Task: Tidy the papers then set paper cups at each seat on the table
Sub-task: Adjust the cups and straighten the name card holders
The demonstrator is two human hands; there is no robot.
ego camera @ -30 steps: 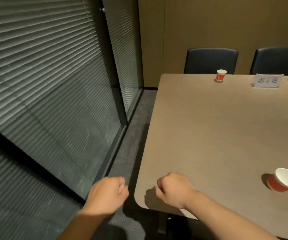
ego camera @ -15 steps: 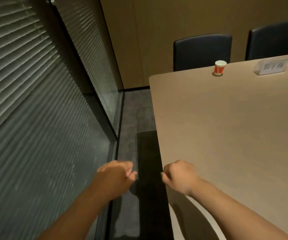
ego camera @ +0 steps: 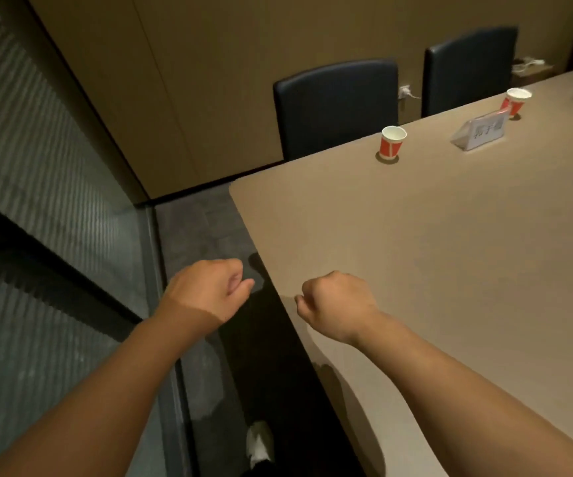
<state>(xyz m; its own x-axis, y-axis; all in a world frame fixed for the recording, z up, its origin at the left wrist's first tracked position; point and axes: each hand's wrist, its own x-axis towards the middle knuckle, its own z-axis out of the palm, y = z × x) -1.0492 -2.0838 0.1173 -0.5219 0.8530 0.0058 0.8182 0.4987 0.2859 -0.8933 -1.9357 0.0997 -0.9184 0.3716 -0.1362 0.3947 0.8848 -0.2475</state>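
Your two bare hands hang curled into loose fists at the end of a long tan wood-grain conference table (ego camera: 415, 242), neither gripping anything. Your left hand (ego camera: 209, 290) hovers off the table's edge, over the strip of dark grey carpet (ego camera: 195, 232) that runs between the tabletop and the glass wall with slatted grey blinds (ego camera: 37, 160) further to its left. Your right hand (ego camera: 336, 306) floats just inside the table's near edge, fingers tucked under and thumb pointing toward the left hand, casting a soft shadow on the wood below the forearm. Well ahead of the right hand, at the far side of the table, a small red-and-white paper cup (ego camera: 392, 143) stands upright in front of a dark padded chair (ego camera: 336, 105). Further to the right of it a second red-and-white paper cup (ego camera: 516, 100) stands upright before another dark padded chair (ego camera: 469, 68), with a clear tent-shaped name card (ego camera: 481, 130) on the table just in front of it; the lettering is too blurred to read. Below the left forearm, a white shoe (ego camera: 260, 442) shows on the floor. No papers appear in this view.
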